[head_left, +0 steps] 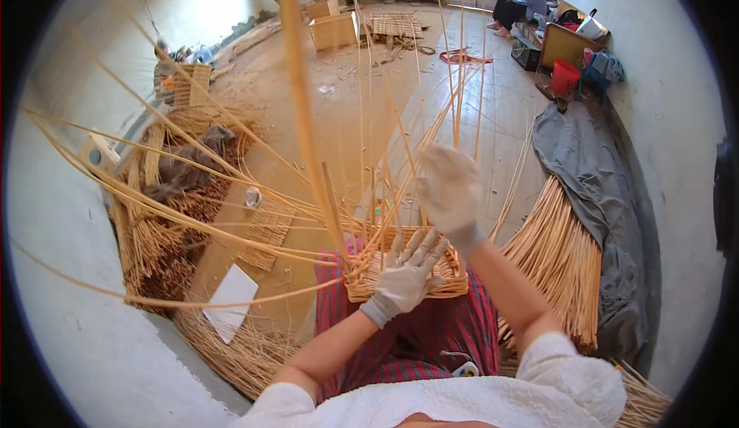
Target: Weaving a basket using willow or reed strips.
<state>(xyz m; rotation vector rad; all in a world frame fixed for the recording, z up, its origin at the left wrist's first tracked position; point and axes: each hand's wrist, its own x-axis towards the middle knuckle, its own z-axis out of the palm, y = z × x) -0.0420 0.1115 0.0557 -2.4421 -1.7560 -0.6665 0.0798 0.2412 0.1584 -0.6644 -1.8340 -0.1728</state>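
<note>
A small rectangular basket (449,285) of woven wicker rests on my lap, with long pale willow rods rising and fanning out from its far and left sides. My left hand (406,275), in a whitish work glove, lies over the basket with its fingers stretched out and apart. Higher up, beyond the basket's right side, my right hand (449,197) is raised in a matching glove. Motion blurs its fingers, so their grip cannot be made out. One thick rod (306,120) stands tall in front of me, left of the hands.
Bundles of rods (558,255) lie at the right, partly under a grey cloth (593,174). More bundles (165,235) are stacked along the left wall. A woven panel (267,232) and a white sheet (232,302) lie left. Farther off are a red bucket (565,78) and a seated person (527,5).
</note>
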